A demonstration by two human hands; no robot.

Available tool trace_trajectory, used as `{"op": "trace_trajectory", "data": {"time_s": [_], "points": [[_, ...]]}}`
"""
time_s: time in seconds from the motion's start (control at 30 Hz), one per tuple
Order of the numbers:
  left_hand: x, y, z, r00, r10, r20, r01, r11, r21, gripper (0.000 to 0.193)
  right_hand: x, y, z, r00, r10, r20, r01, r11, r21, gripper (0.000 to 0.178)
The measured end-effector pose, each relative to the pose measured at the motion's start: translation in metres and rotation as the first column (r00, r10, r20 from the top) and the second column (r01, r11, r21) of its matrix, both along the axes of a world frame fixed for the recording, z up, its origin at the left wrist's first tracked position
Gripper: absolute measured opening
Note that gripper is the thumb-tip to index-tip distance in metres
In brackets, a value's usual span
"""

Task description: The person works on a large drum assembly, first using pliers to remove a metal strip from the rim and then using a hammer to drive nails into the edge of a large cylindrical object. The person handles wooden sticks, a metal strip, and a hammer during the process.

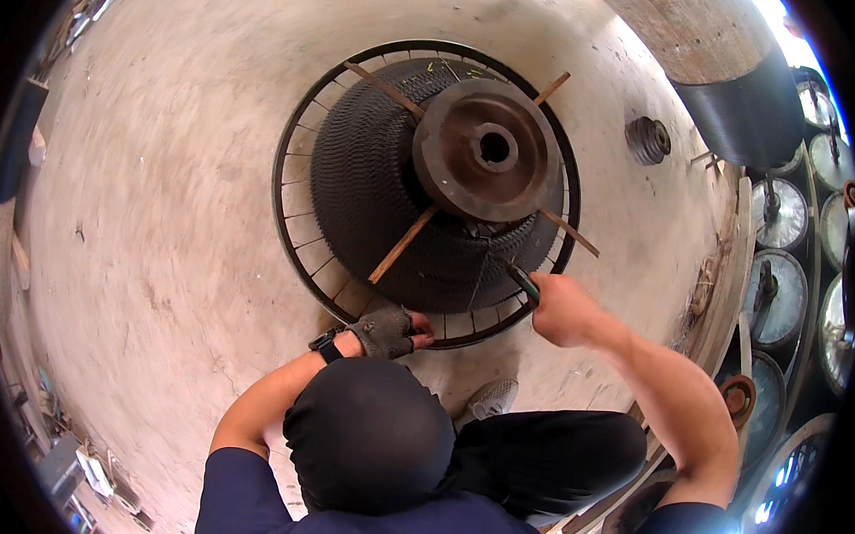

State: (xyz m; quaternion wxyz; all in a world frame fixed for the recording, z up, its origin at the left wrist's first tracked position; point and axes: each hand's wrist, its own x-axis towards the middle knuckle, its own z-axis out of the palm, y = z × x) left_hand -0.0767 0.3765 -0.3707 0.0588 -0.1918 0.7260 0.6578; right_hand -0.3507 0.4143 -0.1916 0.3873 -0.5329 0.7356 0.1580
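A brown metal pulley wheel [450, 174] with a central hole sits on a dark, scaly-textured round coil [355, 199]. Around the coil runs a thin black ring [278, 182] with spoke-like rods. My right hand [562, 311] is closed around the green handle of a pliers-like tool [523, 282], its dark tip against the coil's near right side. Thin wire-like strands [484, 255] show there. My left hand [388, 332], in a grey fingerless glove, rests at the ring's near edge, fingers loosely bent and apart. I see nothing held in it.
Wooden sticks [405, 245] stick out from under the pulley. A small grooved pulley [648, 141] lies on the concrete floor [185, 211]. Beyond it is a large drum-like cylinder [744, 109]. Several round metal-ended rolls [777, 289] line the right side. My bent knees [375, 435] are close below.
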Motion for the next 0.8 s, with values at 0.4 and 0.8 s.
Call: {"op": "trace_trajectory", "data": {"time_s": [0.4,0.8], "points": [[-0.049,-0.017,0.021,0.827,-0.373,-0.422,-0.313,0.317,-0.895,0.045,-0.02,0.022,0.014,0.943,0.208,-0.259,-0.273,0.93,-0.248,0.023],[-0.014,-0.002,-0.002,0.789,-0.525,-0.32,-0.145,0.348,-0.926,0.038,-0.134,0.137,-0.042,0.968,-0.242,-0.067,0.17,0.828,-0.535,0.015]]}}
